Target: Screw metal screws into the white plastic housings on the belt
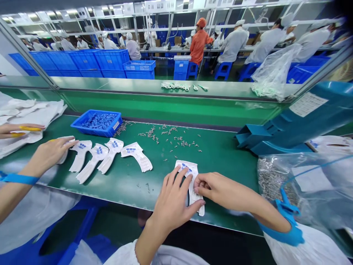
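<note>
A white plastic handle-shaped part (185,166) with small blue pieces in its top lies near the front edge of the green belt (220,154). My left hand (172,202) rests on it, fingers over its left side and thumb pressed across its lower end. My right hand (217,187) comes in from the right with fingers curled and fingertips pinched against the part's middle; what they pinch is hidden. A blue strap circles my right wrist (286,228).
Several similar white parts (110,156) lie in a row to the left, with a co-worker's hand (49,154) on the leftmost. Behind them are a blue tray of blue pieces (96,123) and scattered small screws (171,138). At right: a clear bag of screws (278,180) and a teal chute (298,121).
</note>
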A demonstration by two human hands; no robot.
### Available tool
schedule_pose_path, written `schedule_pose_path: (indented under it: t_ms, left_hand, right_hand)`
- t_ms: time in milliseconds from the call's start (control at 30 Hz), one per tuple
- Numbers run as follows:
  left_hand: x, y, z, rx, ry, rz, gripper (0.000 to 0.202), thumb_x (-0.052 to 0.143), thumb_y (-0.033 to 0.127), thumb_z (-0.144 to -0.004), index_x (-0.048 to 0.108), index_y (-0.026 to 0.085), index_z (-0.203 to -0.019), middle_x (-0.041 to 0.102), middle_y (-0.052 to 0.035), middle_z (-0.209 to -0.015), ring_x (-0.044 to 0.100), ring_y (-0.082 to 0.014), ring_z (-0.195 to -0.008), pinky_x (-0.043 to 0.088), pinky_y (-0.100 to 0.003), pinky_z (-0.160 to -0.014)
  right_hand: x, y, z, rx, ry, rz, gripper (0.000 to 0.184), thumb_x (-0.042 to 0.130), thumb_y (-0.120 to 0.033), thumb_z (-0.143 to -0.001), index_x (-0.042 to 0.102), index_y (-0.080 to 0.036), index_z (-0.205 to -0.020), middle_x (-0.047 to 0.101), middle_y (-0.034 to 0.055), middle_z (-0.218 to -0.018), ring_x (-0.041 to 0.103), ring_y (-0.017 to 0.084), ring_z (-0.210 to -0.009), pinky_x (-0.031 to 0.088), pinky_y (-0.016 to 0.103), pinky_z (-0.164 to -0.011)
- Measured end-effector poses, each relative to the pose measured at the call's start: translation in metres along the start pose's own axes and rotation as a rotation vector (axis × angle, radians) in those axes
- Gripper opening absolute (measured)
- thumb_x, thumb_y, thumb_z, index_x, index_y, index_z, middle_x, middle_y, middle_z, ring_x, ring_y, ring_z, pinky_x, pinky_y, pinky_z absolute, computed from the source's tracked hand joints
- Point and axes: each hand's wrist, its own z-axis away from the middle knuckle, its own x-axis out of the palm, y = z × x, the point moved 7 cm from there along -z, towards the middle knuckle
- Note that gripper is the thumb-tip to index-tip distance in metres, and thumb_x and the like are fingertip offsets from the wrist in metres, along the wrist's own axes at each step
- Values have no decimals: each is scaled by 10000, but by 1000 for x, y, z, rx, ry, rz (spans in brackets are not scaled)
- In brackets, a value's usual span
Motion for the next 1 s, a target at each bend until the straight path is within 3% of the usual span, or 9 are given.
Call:
schedule_pose_path:
  t_ms: [233, 500, 1000]
  left_hand:
    - [-1, 0, -1, -7, 26, 30, 625, 656, 507, -865, 457, 198, -1369, 459, -142, -1494, 320, -349, -1447, 387, -564, -1108]
    - [-2, 0, 0, -4, 36, 40, 606, 642, 513, -873, 466, 204, -1364, 463, -146, -1490, 324, -349, -1448, 389, -560, -1106]
    - [0, -1, -1, -25, 10, 35, 632, 649, 507, -868, 452, 209, -1389, 449, -133, -1503, 309, -361, -1450, 378, -566, -1113]
  right_hand:
    - [2, 7, 3, 82, 108, 126, 165, 461, -303, -963, 544, -231, -840, 659, 30, -812, 582, 201, -750, 344, 284, -596]
    - [4, 4, 3, 32, 25, 105, 209, 451, -295, -975, 541, -231, -798, 657, 29, -828, 585, 203, -793, 348, 286, -619]
    - [1, 7, -3, 26, -5, 173, 224, 431, -282, -965, 545, -226, -781, 633, 32, -793, 537, 193, -725, 344, 297, -607]
